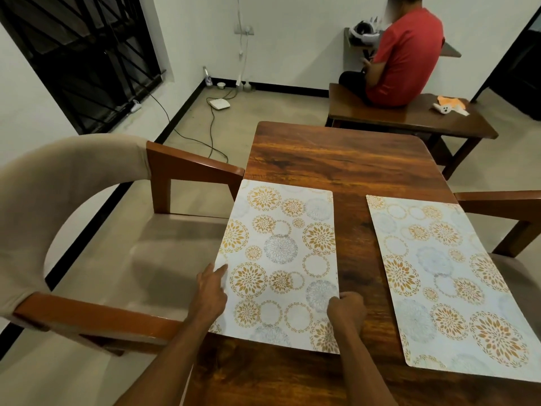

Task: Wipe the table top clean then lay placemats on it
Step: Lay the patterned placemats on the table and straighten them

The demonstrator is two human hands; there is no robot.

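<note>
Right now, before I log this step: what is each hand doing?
Left hand: open, fingers flat on the left placemat.
Right hand: closed, pinching that placemat's right edge.

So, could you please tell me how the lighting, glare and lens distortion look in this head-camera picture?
Head view: wide-angle bending curves the chair at the left edge; soft glare on the table; both placemats evenly lit and sharp; a soft shadow on the chair seat.

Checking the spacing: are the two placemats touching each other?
Apart. The head view shows a bare strip of table between the left placemat and right placemat.
</note>
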